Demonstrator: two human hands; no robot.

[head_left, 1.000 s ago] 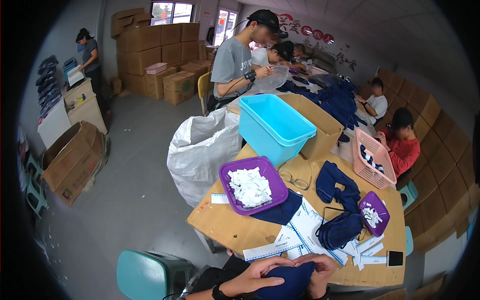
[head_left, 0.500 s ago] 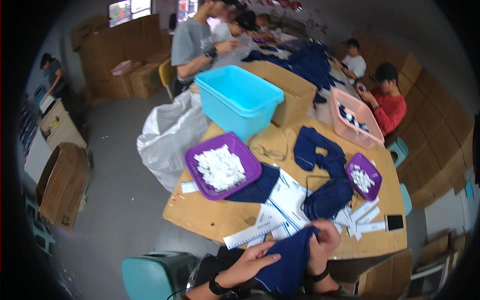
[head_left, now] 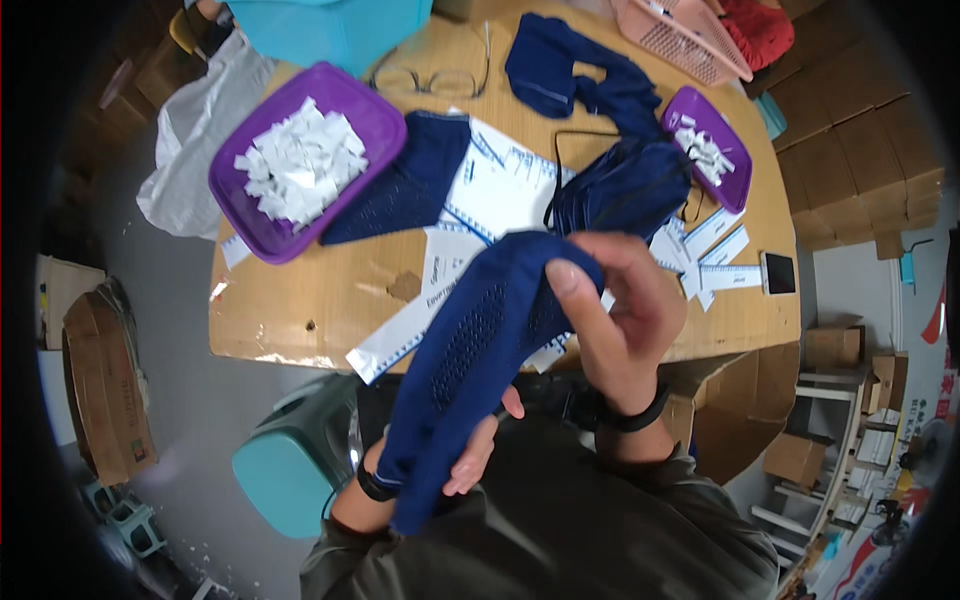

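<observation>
A long navy knit fabric piece (head_left: 465, 345) with a dotted mesh panel hangs slantwise in front of me, over the table's near edge. My right hand (head_left: 630, 315) pinches its upper end between thumb and fingers. Lower down, my left hand (head_left: 475, 455) is curled round the piece from behind, and the cloth hides most of that palm. Just beyond lie a bundle of navy cloth (head_left: 625, 190) with thin black cords and a flat navy piece (head_left: 410, 180). White printed paper strips (head_left: 400, 335) spread beneath and beside them.
Two purple trays (head_left: 232, 190) (head_left: 740, 185) hold small white slips. Eyeglasses (head_left: 430, 82), another navy piece (head_left: 540, 65), a phone (head_left: 778, 273), a blue bin (head_left: 320, 30) and a pink basket (head_left: 680, 40) are on the table. A teal stool (head_left: 290, 480) stands at left, below a cardboard box (head_left: 105, 380).
My view has tipped down toward the table and my lap. The navy piece, held folded between both hands before, is now stretched out lengthwise, with my right hand at its upper end.
</observation>
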